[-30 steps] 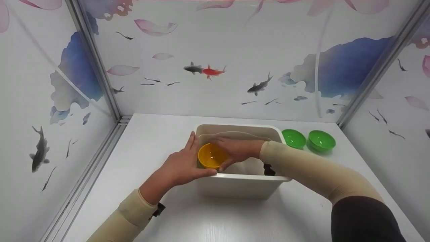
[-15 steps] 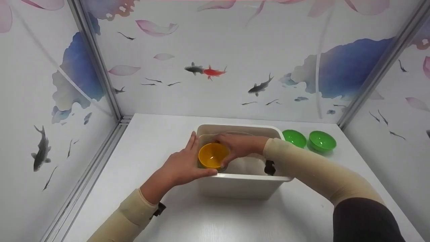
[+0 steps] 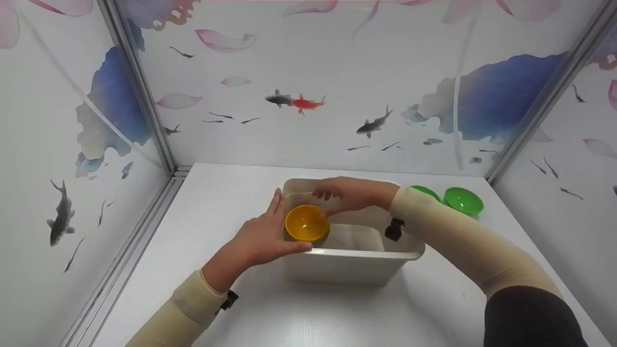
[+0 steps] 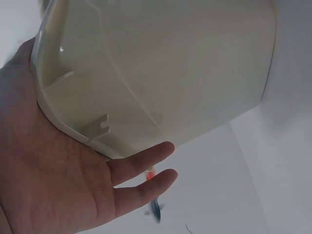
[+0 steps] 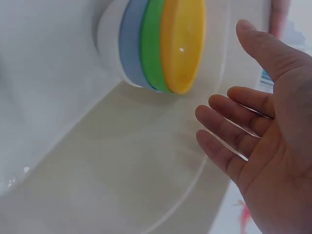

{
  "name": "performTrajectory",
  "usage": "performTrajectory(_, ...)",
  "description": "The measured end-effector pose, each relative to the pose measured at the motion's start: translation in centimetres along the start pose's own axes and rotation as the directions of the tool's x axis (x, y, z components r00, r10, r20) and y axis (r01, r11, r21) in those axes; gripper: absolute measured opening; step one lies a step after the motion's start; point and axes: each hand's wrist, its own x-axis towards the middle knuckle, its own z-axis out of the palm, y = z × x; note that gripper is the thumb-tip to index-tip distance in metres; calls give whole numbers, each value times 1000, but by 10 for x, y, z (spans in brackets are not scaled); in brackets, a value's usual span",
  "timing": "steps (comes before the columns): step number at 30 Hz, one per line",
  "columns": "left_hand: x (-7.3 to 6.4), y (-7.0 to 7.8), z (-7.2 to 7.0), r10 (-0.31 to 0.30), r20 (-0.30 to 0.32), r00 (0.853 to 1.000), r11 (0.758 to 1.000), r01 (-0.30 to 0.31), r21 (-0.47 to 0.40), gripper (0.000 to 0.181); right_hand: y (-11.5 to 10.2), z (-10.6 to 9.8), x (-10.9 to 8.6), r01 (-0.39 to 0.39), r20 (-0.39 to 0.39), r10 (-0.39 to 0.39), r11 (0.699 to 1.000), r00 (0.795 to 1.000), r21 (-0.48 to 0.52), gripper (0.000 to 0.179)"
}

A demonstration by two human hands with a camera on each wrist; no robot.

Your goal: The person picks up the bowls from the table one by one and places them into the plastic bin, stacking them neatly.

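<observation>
A stack of small bowls stands inside a white plastic tub, at its left end. Its top bowl is yellow; beneath it the right wrist view shows a green bowl, a blue bowl and a white bowl. My right hand is just up and to the right of the stack, fingers spread and holding nothing, its thumb overlapping the yellow rim in the head view. My left hand rests against the tub's front left corner, thumb along the front rim, visible fingers straight along the outside.
Two green bowls sit on the white table behind the tub's right side: one green bowl in plain sight, another green bowl partly hidden by my right sleeve. Printed panels enclose the table at the back and sides.
My right hand has come off the bowl stack, moving up and back to the right with its fingers spreading. The stack stays in place. My left hand has not moved.
</observation>
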Motion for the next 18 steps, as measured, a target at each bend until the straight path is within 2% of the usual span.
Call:
performTrajectory(11,2,-1,0,4,4,1000,1000,-4,-7,146,-4,-32,-51,24,-136,-13,997,991,80,56)
performTrajectory(15,1,0,0,1,2,1000,1000,-1,-7,146,0,-36,-76,23,-213,4,992,977,128,55)
performTrajectory(18,0,1,-1,4,0,1000,1000,-4,-5,144,7,-37,-97,42,-289,6,986,957,159,51)
